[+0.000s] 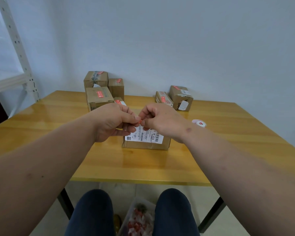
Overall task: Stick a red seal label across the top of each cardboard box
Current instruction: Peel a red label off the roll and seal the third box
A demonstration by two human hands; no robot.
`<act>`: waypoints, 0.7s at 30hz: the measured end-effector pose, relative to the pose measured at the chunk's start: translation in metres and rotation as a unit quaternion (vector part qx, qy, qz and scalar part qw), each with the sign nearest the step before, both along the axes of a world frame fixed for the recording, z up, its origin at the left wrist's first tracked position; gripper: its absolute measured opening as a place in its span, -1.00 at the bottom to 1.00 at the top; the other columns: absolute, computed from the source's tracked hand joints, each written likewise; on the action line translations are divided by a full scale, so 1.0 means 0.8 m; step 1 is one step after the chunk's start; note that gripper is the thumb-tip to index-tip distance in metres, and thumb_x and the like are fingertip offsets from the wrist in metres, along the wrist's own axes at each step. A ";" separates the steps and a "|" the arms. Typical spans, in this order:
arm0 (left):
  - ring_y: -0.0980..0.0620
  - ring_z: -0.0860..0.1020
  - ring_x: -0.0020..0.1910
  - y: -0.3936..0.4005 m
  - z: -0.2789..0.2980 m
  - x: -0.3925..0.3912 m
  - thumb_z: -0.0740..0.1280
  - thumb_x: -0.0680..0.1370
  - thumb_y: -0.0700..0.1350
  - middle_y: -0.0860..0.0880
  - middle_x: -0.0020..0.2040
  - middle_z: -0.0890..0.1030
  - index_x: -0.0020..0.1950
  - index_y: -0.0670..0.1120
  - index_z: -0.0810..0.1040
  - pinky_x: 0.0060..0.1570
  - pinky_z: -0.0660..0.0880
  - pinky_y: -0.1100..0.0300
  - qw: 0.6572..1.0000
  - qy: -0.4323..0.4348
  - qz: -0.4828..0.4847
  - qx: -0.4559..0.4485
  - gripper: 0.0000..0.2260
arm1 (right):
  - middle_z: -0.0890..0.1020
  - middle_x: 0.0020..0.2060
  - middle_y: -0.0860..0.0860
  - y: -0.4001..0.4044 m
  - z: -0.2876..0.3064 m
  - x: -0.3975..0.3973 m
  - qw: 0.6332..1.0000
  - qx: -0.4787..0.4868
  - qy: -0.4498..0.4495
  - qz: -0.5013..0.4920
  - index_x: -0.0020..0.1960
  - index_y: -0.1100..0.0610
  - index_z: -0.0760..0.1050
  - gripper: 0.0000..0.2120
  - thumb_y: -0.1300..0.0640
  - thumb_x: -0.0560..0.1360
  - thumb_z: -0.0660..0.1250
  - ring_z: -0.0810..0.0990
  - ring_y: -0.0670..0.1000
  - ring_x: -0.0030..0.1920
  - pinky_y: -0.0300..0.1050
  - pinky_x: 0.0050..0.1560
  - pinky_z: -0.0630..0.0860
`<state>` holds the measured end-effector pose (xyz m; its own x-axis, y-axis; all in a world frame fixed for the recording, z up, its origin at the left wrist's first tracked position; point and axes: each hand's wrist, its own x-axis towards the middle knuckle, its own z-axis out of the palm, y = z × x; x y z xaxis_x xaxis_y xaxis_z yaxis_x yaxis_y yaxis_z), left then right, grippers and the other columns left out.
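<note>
A small cardboard box point(146, 144) with a white shipping label on top sits in the middle of the wooden table point(109, 160). Just above it my left hand point(113, 121) and my right hand point(162, 120) meet, and both pinch a small red seal label point(140, 121) between thumb and fingertips. Only a sliver of the label shows. My hands hide the far part of the box top. A roll of red labels point(201, 123) lies on the table to the right.
Several cardboard boxes with red seals stand at the back left point(99, 97) and two more at the back right point(180, 97). A white metal shelf point(17, 53) stands at the left. A clear bag of red and white scraps point(138, 217) lies on the floor between my knees.
</note>
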<state>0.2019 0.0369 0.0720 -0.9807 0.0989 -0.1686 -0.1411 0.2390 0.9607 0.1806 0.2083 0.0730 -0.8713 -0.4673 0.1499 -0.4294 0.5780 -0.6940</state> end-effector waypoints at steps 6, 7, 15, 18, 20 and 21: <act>0.05 0.59 -0.32 0.008 -0.005 -0.001 0.40 0.50 -0.28 -0.08 -0.24 0.65 -0.17 -0.09 0.52 -0.08 0.55 0.10 1.000 -0.007 0.006 0.023 -0.87 | 0.57 -0.34 -0.12 0.006 -0.002 0.003 1.000 -0.016 -0.013 -0.005 -0.11 0.02 0.54 -0.88 0.23 0.50 0.40 0.67 -0.07 -0.18 0.09 0.05 0.61; 0.04 0.59 -0.32 0.009 -0.008 -0.001 0.39 0.50 -0.31 -0.09 -0.25 0.65 -0.15 -0.10 0.52 -0.09 0.56 0.10 1.000 -0.003 0.010 0.021 -0.86 | 0.58 -0.35 -0.12 0.006 -0.003 0.003 1.000 -0.012 -0.016 -0.004 -0.12 0.01 0.54 -0.87 0.23 0.48 0.40 0.67 -0.06 -0.18 0.10 0.05 0.61; -0.01 0.65 -0.25 0.002 -0.031 0.010 0.39 0.51 -0.32 -0.16 -0.18 0.69 -0.04 -0.19 0.59 -0.19 0.59 0.11 0.988 -0.034 -0.093 -0.121 -0.93 | 0.62 -0.31 0.01 0.014 -0.030 0.006 0.988 0.043 -0.138 0.054 -0.13 0.13 0.55 -0.84 0.36 0.42 0.42 0.61 -0.01 -0.27 -0.04 -0.16 0.55; 0.01 0.64 -0.33 0.001 -0.043 0.012 0.39 0.54 -0.23 -0.13 -0.25 0.69 -0.14 -0.15 0.58 -0.28 0.58 0.17 0.968 -0.070 -0.131 -0.203 -0.94 | 0.62 -0.27 0.00 0.022 -0.041 0.011 0.973 0.100 -0.192 0.082 -0.07 0.13 0.56 -0.87 0.33 0.47 0.41 0.60 -0.07 -0.30 -0.27 -0.31 0.46; 0.03 0.62 -0.38 0.003 -0.050 0.012 0.39 0.55 -0.18 -0.09 -0.32 0.67 -0.18 -0.13 0.56 -0.32 0.56 0.20 0.956 -0.081 -0.143 -0.242 -0.89 | 0.62 -0.26 -0.01 0.021 -0.047 0.015 0.967 0.134 -0.198 0.087 -0.06 0.12 0.58 -0.89 0.31 0.49 0.40 0.60 -0.09 -0.31 -0.30 -0.33 0.44; 0.04 0.61 -0.39 0.005 -0.052 0.013 0.39 0.55 -0.16 -0.08 -0.34 0.67 -0.18 -0.13 0.56 -0.33 0.56 0.20 0.950 -0.090 -0.151 -0.257 -0.88 | 0.62 -0.28 -0.03 0.019 -0.051 0.017 0.965 0.149 -0.197 0.087 -0.07 0.12 0.59 -0.89 0.31 0.49 0.39 0.59 -0.11 -0.31 -0.31 -0.34 0.44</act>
<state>0.2122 0.0411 0.0302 -0.8715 0.2315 -0.4324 -0.1414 0.7256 0.6734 0.1941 0.2233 0.0325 -0.7378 -0.5825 -0.3413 -0.2741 0.7204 -0.6371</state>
